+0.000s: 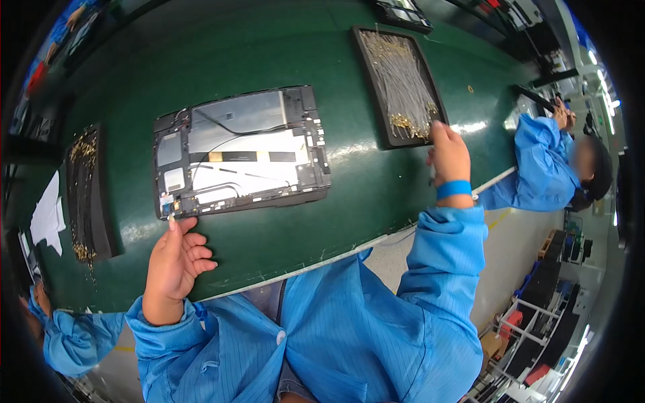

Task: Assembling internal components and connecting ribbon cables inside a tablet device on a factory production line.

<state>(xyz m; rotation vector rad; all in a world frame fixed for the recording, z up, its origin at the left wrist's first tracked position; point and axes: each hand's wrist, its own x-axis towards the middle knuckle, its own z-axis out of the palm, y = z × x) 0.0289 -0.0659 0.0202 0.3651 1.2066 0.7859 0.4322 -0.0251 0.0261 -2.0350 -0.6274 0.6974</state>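
Observation:
An opened tablet-like device point(245, 151) lies in front of me on the green table, its silver inner panels, black cables and small boards exposed. My left hand point(176, 258) is at its near left corner, a fingertip against the edge and the other fingers loosely curled and apart. Off to the right, my right hand point(449, 158), with a blue band on the wrist, is at the near right corner of a dark tray point(388, 127). Many thin grey cables point(400, 74) with gold-coloured ends fill this tray. The right fingers are curled closed; anything inside them is hidden.
A second dark tray point(107, 221) with black cables stands at the left, beside white papers point(48, 215). Another device point(405, 13) lies at the far edge. Co-workers in blue sit at the right point(541, 164) and left point(77, 342). The table's near edge point(322, 260) runs before me.

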